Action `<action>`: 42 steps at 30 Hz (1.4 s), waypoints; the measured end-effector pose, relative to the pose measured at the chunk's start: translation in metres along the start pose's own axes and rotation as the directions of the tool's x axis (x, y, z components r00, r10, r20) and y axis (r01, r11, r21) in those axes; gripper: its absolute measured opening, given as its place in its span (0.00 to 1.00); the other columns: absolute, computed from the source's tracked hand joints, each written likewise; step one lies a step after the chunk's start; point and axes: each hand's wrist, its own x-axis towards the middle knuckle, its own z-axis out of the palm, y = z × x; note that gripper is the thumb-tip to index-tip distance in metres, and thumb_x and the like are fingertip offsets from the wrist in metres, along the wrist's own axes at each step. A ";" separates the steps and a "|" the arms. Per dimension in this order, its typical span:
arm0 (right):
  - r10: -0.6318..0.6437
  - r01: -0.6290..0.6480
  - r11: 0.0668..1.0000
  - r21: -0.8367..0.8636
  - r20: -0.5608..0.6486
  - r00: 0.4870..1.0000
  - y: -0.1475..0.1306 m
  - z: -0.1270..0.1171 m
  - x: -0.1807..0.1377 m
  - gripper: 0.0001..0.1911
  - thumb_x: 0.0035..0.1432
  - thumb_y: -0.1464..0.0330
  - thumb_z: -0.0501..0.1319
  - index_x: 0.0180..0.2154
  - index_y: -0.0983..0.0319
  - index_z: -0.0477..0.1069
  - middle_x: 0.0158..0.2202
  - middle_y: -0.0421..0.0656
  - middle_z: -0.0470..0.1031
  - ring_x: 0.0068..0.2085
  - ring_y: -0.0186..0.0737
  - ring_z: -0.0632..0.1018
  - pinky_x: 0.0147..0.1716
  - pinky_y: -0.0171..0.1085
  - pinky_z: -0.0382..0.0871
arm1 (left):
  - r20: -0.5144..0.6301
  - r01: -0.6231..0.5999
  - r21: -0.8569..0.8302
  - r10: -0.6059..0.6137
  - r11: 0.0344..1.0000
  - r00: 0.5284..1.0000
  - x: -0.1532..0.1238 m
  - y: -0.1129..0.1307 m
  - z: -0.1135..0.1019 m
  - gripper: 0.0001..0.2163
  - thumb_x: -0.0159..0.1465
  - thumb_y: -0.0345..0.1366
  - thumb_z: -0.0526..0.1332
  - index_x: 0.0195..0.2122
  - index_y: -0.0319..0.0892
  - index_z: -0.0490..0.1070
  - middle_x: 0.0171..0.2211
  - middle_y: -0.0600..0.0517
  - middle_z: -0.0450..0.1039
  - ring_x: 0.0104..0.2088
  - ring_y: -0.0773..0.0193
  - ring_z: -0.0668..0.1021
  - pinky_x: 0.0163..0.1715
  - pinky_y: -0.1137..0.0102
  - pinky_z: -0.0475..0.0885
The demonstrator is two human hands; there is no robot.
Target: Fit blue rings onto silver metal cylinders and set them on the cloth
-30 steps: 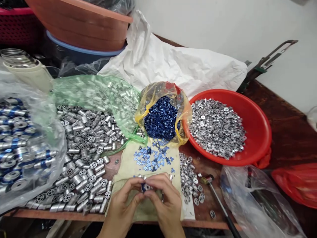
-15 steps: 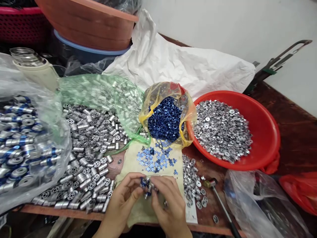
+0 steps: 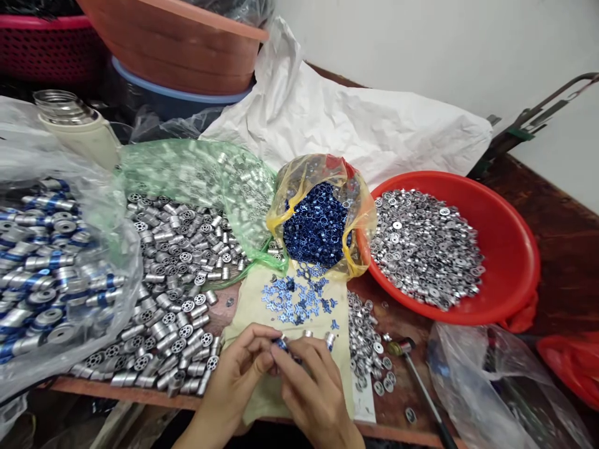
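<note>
Over the pale cloth (image 3: 248, 312) at the table's front, my left hand (image 3: 243, 374) pinches a small blue-and-silver metal part (image 3: 281, 342) between thumb and fingers. My right hand (image 3: 316, 390) meets it from the other side, its fingertips closed at the same part. They hide most of it. Just beyond the right hand's knuckles, a small silver piece with blue on it (image 3: 330, 340) shows in part. Farther back on the cloth lie scattered blue three-armed pieces (image 3: 292, 299).
Loose silver cylinders (image 3: 182, 312) spread at left, beside a clear bag of blue-banded cylinders (image 3: 47, 274). A yellowish bag (image 3: 355, 218) holds blue rings. Silver discs fill part of the red basin (image 3: 510, 249); more discs (image 3: 365, 337) lie near a black-handled hammer (image 3: 423, 386).
My right hand's fingers have shifted left and closed over more of the part. Silver pieces behind that hand now show. The whole view has moved slightly.
</note>
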 end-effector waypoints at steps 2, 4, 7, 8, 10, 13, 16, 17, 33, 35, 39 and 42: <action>0.024 -0.024 0.998 0.066 0.000 1.000 0.000 -0.002 0.001 0.30 0.60 0.83 0.58 0.63 0.61 0.66 0.43 0.48 0.77 0.44 0.44 0.75 0.43 0.43 0.77 | 0.035 0.029 -0.016 -0.029 0.999 0.999 0.001 0.002 0.000 0.14 0.63 0.48 0.67 0.43 0.45 0.76 0.25 0.58 0.74 0.29 0.67 0.77 0.32 0.76 0.71; 0.093 -0.089 0.984 0.151 -0.018 0.996 0.000 -0.005 0.002 0.31 0.61 0.82 0.58 0.63 0.61 0.63 0.43 0.48 0.77 0.44 0.43 0.75 0.43 0.42 0.77 | 0.066 0.055 -0.025 -0.053 0.998 0.996 0.001 0.002 0.000 0.15 0.63 0.48 0.67 0.45 0.44 0.75 0.27 0.57 0.75 0.31 0.66 0.77 0.34 0.75 0.71; 0.137 -0.131 0.968 0.215 -0.011 0.991 0.000 -0.007 0.004 0.28 0.61 0.82 0.57 0.61 0.61 0.65 0.44 0.48 0.78 0.45 0.43 0.75 0.44 0.43 0.76 | 0.067 0.055 -0.037 -0.052 0.998 0.996 0.001 0.000 0.000 0.15 0.63 0.48 0.68 0.45 0.44 0.74 0.27 0.57 0.74 0.31 0.66 0.77 0.35 0.74 0.70; 0.125 -0.121 0.968 0.219 -0.003 0.992 0.000 -0.006 0.004 0.27 0.61 0.82 0.57 0.60 0.61 0.66 0.44 0.47 0.78 0.44 0.43 0.75 0.44 0.43 0.76 | 0.063 0.052 -0.034 -0.050 0.998 0.997 0.001 -0.001 0.001 0.15 0.63 0.48 0.68 0.44 0.44 0.74 0.26 0.57 0.73 0.30 0.66 0.77 0.34 0.74 0.70; 0.115 -0.110 0.969 0.221 -0.008 0.993 0.000 -0.004 0.002 0.26 0.62 0.83 0.57 0.60 0.61 0.67 0.43 0.47 0.78 0.44 0.43 0.75 0.43 0.43 0.76 | 0.046 0.045 -0.022 -0.044 0.999 0.998 0.002 -0.003 0.002 0.16 0.63 0.49 0.67 0.43 0.43 0.74 0.24 0.58 0.71 0.28 0.67 0.75 0.33 0.74 0.69; 0.108 -0.103 0.978 0.179 -0.014 0.994 0.002 0.000 -0.002 0.28 0.62 0.83 0.56 0.63 0.63 0.64 0.44 0.49 0.78 0.45 0.44 0.76 0.44 0.45 0.76 | 0.016 0.030 -0.006 -0.030 1.000 0.999 0.004 -0.006 0.005 0.17 0.62 0.51 0.67 0.42 0.42 0.74 0.23 0.59 0.69 0.27 0.67 0.73 0.30 0.74 0.67; 0.082 -0.080 0.991 0.108 -0.016 0.997 0.005 0.005 -0.006 0.30 0.63 0.82 0.56 0.64 0.64 0.62 0.44 0.50 0.78 0.46 0.46 0.76 0.45 0.46 0.77 | -0.005 0.026 -0.010 -0.026 1.000 1.000 0.006 -0.009 0.005 0.18 0.61 0.52 0.68 0.42 0.42 0.74 0.23 0.59 0.69 0.26 0.67 0.73 0.30 0.74 0.67; 0.071 -0.070 0.994 0.088 -0.015 0.997 0.006 0.006 -0.007 0.30 0.63 0.82 0.57 0.65 0.65 0.62 0.44 0.50 0.78 0.46 0.46 0.76 0.46 0.46 0.77 | -0.010 0.034 -0.014 -0.034 0.999 0.999 0.005 -0.010 0.005 0.19 0.61 0.52 0.68 0.41 0.42 0.73 0.23 0.59 0.69 0.26 0.67 0.73 0.30 0.74 0.67; 0.300 -0.271 0.909 0.315 -0.047 0.953 -0.003 -0.013 0.000 0.19 0.65 0.79 0.59 0.54 0.58 0.68 0.44 0.46 0.78 0.47 0.43 0.78 0.46 0.42 0.76 | -0.010 -0.193 0.500 0.228 0.844 0.974 -0.006 -0.010 -0.015 0.13 0.68 0.35 0.62 0.52 0.51 0.75 0.46 0.51 0.83 0.47 0.58 0.83 0.48 0.70 0.76; 0.291 -0.278 0.904 0.325 0.009 0.957 -0.006 -0.014 0.003 0.17 0.65 0.79 0.60 0.52 0.58 0.70 0.44 0.46 0.79 0.47 0.43 0.78 0.46 0.42 0.75 | 0.047 -0.293 0.586 0.329 0.756 0.943 -0.008 -0.009 -0.015 0.13 0.67 0.32 0.62 0.51 0.52 0.76 0.45 0.53 0.83 0.46 0.60 0.84 0.46 0.71 0.77; 0.288 -0.269 0.904 0.331 -0.008 0.958 -0.008 -0.012 0.003 0.16 0.66 0.79 0.60 0.52 0.59 0.72 0.43 0.46 0.78 0.45 0.42 0.76 0.46 0.42 0.72 | 0.111 -0.420 0.641 0.463 0.642 0.879 -0.008 -0.005 -0.011 0.13 0.67 0.27 0.60 0.48 0.51 0.74 0.41 0.54 0.83 0.44 0.62 0.84 0.45 0.73 0.77; 0.276 -0.256 0.913 0.317 -0.018 0.961 -0.008 -0.012 0.001 0.16 0.65 0.80 0.60 0.52 0.60 0.72 0.43 0.46 0.78 0.44 0.43 0.76 0.44 0.42 0.72 | 0.155 -0.474 0.644 0.504 0.601 0.849 -0.009 -0.001 -0.008 0.14 0.67 0.25 0.59 0.49 0.51 0.73 0.42 0.53 0.82 0.44 0.63 0.83 0.45 0.74 0.77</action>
